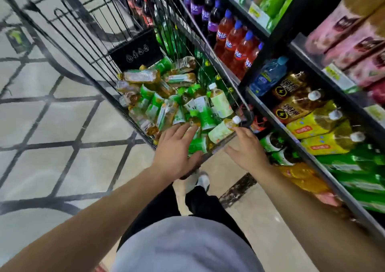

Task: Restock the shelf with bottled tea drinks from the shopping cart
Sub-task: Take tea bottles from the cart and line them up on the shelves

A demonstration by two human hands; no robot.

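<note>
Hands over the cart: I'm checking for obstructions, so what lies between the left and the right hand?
In the head view, green-labelled tea bottles in the cart lie between the left hand and the right hand; nothing else intervenes.

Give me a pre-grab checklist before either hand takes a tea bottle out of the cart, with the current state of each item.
1. Left hand free to grab: ok, fingers straight, holding nothing, reaching over the green-labelled bottles.
2. Right hand free: ok, open, close to the pale-labelled bottle with the white cap.
3. Tea bottles left in the shopping cart: ok, a loose heap lies in the basket.
4. Bottles upright for an easy grip: not ok, they lie on their sides, jumbled.
5. Shelf within reach: ok, it runs right beside the cart.
6. Open slot on the shelf for the tea: cannot tell, the visible rows look full.
</note>
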